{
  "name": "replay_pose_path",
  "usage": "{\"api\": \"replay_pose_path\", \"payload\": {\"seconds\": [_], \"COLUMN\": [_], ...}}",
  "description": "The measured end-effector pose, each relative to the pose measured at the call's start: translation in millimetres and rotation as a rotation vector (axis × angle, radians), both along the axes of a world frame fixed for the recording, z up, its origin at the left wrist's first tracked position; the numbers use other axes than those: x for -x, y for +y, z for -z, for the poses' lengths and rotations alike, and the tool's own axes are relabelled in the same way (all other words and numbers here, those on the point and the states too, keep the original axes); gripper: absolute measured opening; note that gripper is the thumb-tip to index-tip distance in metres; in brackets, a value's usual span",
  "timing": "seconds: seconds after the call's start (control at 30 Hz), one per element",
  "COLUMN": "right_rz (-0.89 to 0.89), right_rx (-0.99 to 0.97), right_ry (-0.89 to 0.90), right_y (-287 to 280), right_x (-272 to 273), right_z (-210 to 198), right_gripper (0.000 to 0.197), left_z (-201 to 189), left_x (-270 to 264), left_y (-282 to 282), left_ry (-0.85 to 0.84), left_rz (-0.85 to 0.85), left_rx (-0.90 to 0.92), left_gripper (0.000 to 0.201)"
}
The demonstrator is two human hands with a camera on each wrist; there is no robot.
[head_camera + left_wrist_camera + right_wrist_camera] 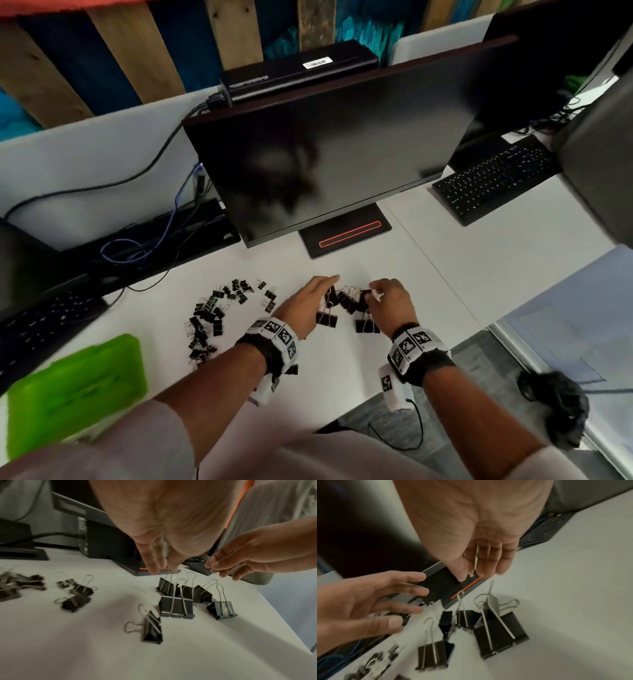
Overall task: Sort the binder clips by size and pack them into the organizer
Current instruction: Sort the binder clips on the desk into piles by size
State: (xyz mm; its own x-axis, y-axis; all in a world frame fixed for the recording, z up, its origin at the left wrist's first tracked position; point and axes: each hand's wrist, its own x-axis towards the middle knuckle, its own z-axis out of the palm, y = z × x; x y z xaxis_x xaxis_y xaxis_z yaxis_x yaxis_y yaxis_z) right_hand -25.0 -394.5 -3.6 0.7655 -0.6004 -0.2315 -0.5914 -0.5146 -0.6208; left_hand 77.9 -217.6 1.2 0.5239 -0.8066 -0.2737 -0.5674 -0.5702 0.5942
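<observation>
Binder clips (219, 315): small pile and large group (176, 605) separated on surface — none in green organizer (75, 387). Left hand (305, 305) fingers straight; right hand (390, 305) pinching a wire handle.

The green organizer (77, 390) at the tabletop's near left corner is smeared by motion blur, so its compartments cannot be made out. The small binder clips (212, 311) left of the hands are too tiny and blurred to count. The left hand (310, 301) covers part of the large binder clips (346, 310). Whether the right hand (481, 555) pinches a wire handle or merely hides it cannot be told
</observation>
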Motion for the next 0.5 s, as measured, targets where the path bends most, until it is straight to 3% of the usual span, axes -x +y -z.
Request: {"api": "replay_pose_path", "payload": {"seconds": [0.13, 0.27, 0.33, 0.43, 0.5], "right_rz": [-0.283, -0.695, -0.744, -0.723, -0.782], "right_rx": [0.134, -0.018, 0.003, -0.001, 0.038], "right_ry": [-0.135, 0.135, 0.216, 0.193, 0.185], "right_y": [33, 70, 82, 96, 104], "right_x": [-5, -10, -13, -20, -26], "right_z": [2, 10, 19, 25, 27], "right_gripper": [0.016, 0.019, 0.031, 0.051, 0.054], "left_z": [-1, 18, 31, 39, 41], "left_x": [8, 29, 31, 29, 28], "left_y": [36, 74, 86, 99, 108], "left_ry": [-0.078, -0.141, -0.146, -0.180, -0.211], "left_rz": [-0.166, -0.069, -0.062, -0.036, -0.005], "left_rx": [0.040, -0.194, -0.252, -0.240, -0.240], "left_gripper": [0.046, 0.064, 0.064, 0.036, 0.022]}}
